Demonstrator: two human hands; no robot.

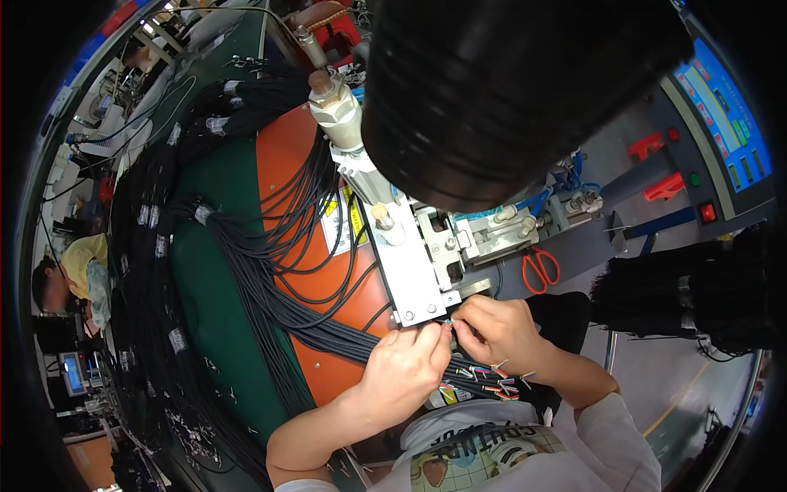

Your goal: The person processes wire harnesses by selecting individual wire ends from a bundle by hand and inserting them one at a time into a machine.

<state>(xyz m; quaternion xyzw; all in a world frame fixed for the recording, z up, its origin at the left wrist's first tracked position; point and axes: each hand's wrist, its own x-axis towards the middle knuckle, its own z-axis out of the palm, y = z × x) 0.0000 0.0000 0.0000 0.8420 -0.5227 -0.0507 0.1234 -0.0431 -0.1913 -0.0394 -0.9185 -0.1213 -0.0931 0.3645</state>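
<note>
Centre-frame, beside a yellow-and-white label (343,220), left hand (403,366) and right hand (497,330) pinch black cables' (344,340) coloured wire ends (484,379).

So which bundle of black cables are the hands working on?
The bundle running across the orange plate to both hands, coloured wire ends bared. The one at far right lies untouched.

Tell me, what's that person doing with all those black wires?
The person's left hand and right hand meet at the corner of a metal press machine, pinching the thin ends of a wire there. A thick bundle of black cables runs across the orange plate to the hands. Orange-handled scissors lie close by.
</note>
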